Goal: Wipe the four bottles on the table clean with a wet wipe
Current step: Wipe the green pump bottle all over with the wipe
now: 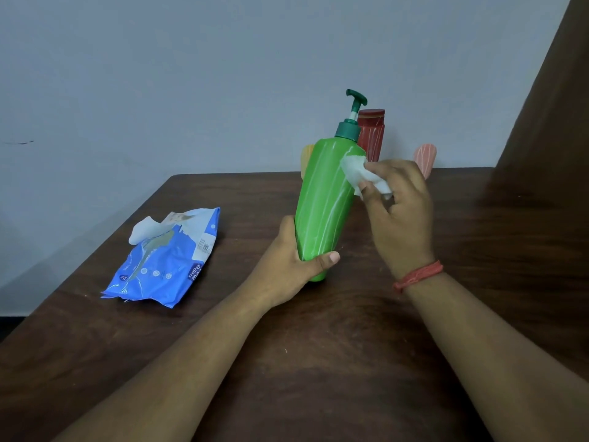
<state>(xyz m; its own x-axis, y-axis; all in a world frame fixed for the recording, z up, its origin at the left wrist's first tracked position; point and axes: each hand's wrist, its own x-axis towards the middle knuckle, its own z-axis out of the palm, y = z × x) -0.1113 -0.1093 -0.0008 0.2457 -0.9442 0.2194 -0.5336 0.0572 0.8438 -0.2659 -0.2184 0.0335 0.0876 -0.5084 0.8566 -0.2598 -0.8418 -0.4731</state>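
Left grip: left hand (291, 266) wrapped round the bottom of the green pump bottle (325, 205), tilted and lifted off the table (318, 362).
Right grip: right hand (398, 212) pinching a crumpled wet wipe (360, 173) against the bottle's shoulder.
Hidden stuff: yellow bottle (306, 154) mostly behind the green one; red bottle (373, 135) and pink bottle (425, 159) partly covered.
Writing: blue wipes pack (165, 266) on the left, print too blurry to read properly.

Arms: bare — no sleeves
Right wrist: red thread band (418, 275) — wound round a few times
Nails: short, plain
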